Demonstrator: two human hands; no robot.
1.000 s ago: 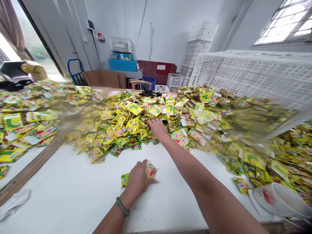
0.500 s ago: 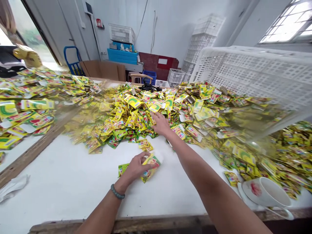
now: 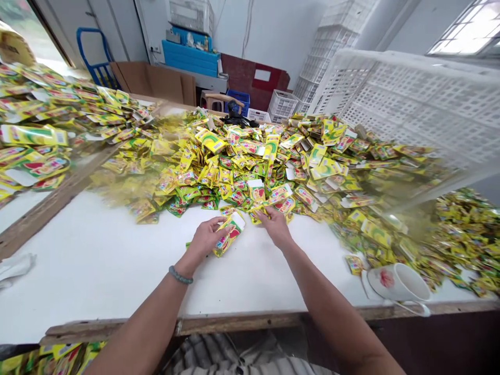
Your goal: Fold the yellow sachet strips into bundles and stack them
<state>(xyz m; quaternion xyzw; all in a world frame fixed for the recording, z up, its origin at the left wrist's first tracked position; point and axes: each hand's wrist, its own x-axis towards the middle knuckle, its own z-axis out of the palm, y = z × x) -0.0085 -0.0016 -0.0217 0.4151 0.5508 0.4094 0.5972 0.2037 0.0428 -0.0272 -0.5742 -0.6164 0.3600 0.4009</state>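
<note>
My left hand (image 3: 208,238) is closed around a small yellow-green carton (image 3: 230,233) printed with red fruit, tilted, its white end flap up and to the right. To the right of it, my right hand (image 3: 276,228) pinches a small yellow sachet (image 3: 255,214) at the near edge of a heap. That heap (image 3: 211,177) mixes sachets with flat and opened cartons. Under my left hand the green edge of another packet shows, mostly hidden.
A wooden strip (image 3: 58,195) divides the white tabletop (image 3: 128,271); many cartons (image 3: 35,135) lie beyond it. A large white crate (image 3: 414,99) stands at right above more sachets (image 3: 464,234). A flowered mug (image 3: 398,281) sits by the near edge, with a white cloth (image 3: 15,268) at left.
My right hand has drawn back from the heap towards my left hand and now has a sachet. The left hand still grips the carton. My view has tilted down.
</note>
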